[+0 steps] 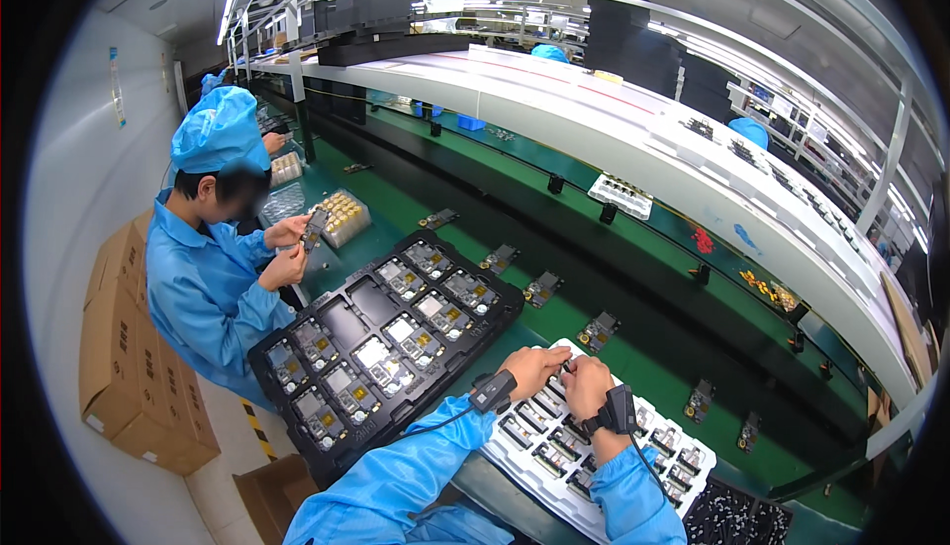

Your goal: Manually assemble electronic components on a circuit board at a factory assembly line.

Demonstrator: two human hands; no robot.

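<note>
Both my hands meet over the far edge of a white moulded tray (539, 491), whose pockets hold rows of small black and silver parts (569, 438). My left hand (532, 371) comes in from the left with its fingers drawn together. Close beside it, my right hand (588, 387) is bent downward, thumb and fingers pinched. A small dark piece seems to sit between the fingertips, but the fingers hide most of it. Just beyond my hands, a small circuit board assembly (599, 331) lies on the green belt (648, 367).
A black compartment tray (371, 302) of circuit board assemblies sits to my left. Beyond it, a co-worker in blue (213, 248) holds a board near a tray of round golden parts (341, 216). More boards (701, 401) line the belt. Small loose parts (737, 517) fill the lower right.
</note>
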